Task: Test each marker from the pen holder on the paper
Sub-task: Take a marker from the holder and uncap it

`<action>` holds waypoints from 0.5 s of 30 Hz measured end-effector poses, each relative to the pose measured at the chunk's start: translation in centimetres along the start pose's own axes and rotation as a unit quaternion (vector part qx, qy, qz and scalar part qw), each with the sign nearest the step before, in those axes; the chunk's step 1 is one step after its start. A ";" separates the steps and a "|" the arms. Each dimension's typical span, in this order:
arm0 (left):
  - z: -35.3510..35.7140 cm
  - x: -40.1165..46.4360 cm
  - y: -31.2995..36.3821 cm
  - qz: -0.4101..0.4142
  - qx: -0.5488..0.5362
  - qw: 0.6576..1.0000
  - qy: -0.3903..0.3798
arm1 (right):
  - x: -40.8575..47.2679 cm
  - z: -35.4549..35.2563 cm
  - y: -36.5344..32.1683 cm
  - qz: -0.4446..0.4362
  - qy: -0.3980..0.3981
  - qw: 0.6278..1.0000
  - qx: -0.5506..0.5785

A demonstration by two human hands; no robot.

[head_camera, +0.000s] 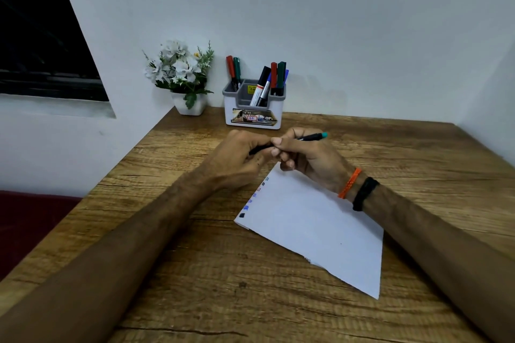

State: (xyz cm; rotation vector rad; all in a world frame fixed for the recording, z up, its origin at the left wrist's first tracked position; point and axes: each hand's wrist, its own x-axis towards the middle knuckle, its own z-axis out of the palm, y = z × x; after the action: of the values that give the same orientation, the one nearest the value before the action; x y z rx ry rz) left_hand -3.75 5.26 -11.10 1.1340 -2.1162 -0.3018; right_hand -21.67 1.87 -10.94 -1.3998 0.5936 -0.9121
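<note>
Marker (308, 137) mostly hidden between both hands, only its black barrel and teal end poking out right, above the paper's (315, 228) far corner; left hand (237, 159) curled round the dark near end, right hand (303, 156) pinching the barrel. Small colour marks along paper's left edge, blurry. White holder (252, 108) behind: red, green, blue, black markers upright in grey compartments. Grainy wooden table (195, 259)

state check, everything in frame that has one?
left hand: grips the marker's dark end
right hand: grips the marker's barrel
marker: held above the table, teal end pointing right
paper: flat on the table, colour marks along its left edge
pen holder: upright, markers standing inside
</note>
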 end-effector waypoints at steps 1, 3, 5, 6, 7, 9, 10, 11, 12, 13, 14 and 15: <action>0.0 0.1 -0.1 0.003 -0.002 1.000 0.001 | 0.0 0.0 -0.1 -0.001 -0.003 1.000 0.003; 0.2 0.2 0.0 0.002 -0.013 1.000 0.000 | -0.1 -0.2 -0.2 -0.006 -0.010 1.000 0.004; 0.4 0.2 0.1 0.000 -0.024 1.000 0.001 | -0.1 -0.2 -0.1 -0.010 -0.015 1.000 0.003; 0.4 0.2 0.2 0.000 -0.026 1.000 0.002 | -0.2 -0.3 -0.1 -0.011 -0.016 1.000 0.002; 0.3 0.2 0.2 0.001 -0.028 1.000 0.002 | -0.2 -0.4 -0.1 -0.012 -0.015 1.000 0.003; 0.2 0.1 0.2 0.002 -0.028 1.000 -0.002 | -0.1 -0.6 -0.1 -0.016 -0.015 1.000 0.005; 0.1 0.1 0.2 -0.002 -0.030 1.000 -0.002 | 0.0 -0.7 -0.1 -0.018 -0.015 1.000 0.006; 0.1 0.2 0.2 -0.007 -0.031 0.999 0.001 | 0.0 -0.9 -0.1 -0.021 -0.014 1.000 0.008; 0.2 0.2 0.2 -0.012 -0.029 0.999 0.007 | 0.0 -1.0 -0.1 -0.025 -0.011 1.000 0.009; 0.3 0.2 0.1 -0.016 -0.024 1.000 0.013 | 0.0 -1.1 0.1 -0.030 -0.007 0.999 0.007; 0.4 0.2 0.1 -0.020 -0.015 1.000 0.014 | 0.0 -1.2 0.3 -0.034 -0.002 0.999 0.001; 0.4 0.2 0.0 -0.026 -0.010 1.000 0.011 | 0.0 -1.2 0.4 -0.035 0.004 0.999 -0.009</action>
State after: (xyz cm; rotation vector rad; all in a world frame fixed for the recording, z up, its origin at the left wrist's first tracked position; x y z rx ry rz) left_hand -4.13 5.01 -11.29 1.1754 -2.0622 -0.3324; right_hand -22.59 1.12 -11.49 -1.4405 0.5631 -0.9713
